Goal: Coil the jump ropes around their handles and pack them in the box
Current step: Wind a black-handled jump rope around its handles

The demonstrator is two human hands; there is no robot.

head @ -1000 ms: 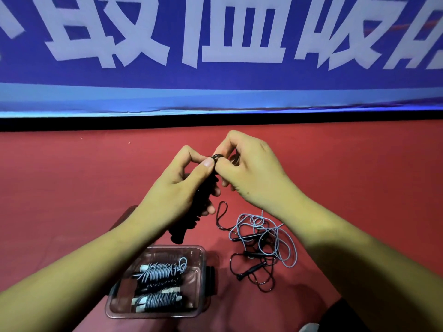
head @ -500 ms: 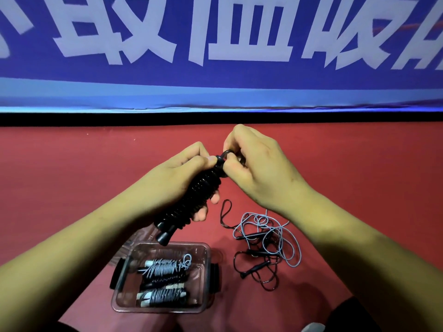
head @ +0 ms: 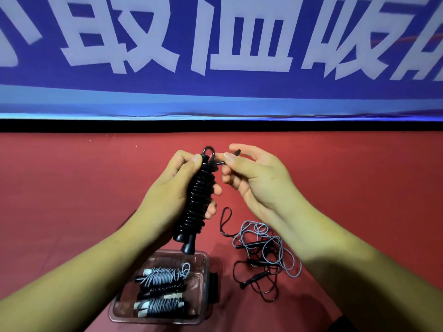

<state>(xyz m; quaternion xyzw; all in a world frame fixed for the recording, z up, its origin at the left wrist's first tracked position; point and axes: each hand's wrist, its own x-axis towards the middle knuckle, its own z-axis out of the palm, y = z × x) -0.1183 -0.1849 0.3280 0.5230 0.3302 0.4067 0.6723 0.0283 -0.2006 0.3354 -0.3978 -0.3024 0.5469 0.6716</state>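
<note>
Our left hand (head: pixel 172 188) gripping a black coiled jump rope (head: pixel 199 200), our right hand (head: pixel 251 178) pinching its loose end, red floor (head: pixel 72 188), blue banner (head: pixel 215 92) behind, clear box (head: pixel 201 312) below, loose ropes (head: pixel 263 255) beside it

We record even, fairly bright light from overhead, with soft shadows beneath both forearms on the red surface (head: pixel 72 188). The banner (head: pixel 215 97) bows at the frame edges (wide-angle distortion); its lettering is slightly soft.

Coiled black rope (head: pixel 200 197) glossy; box (head: pixel 203 259) clear smooth plastic; floor (head: pixel 72 188) matt red.
</note>
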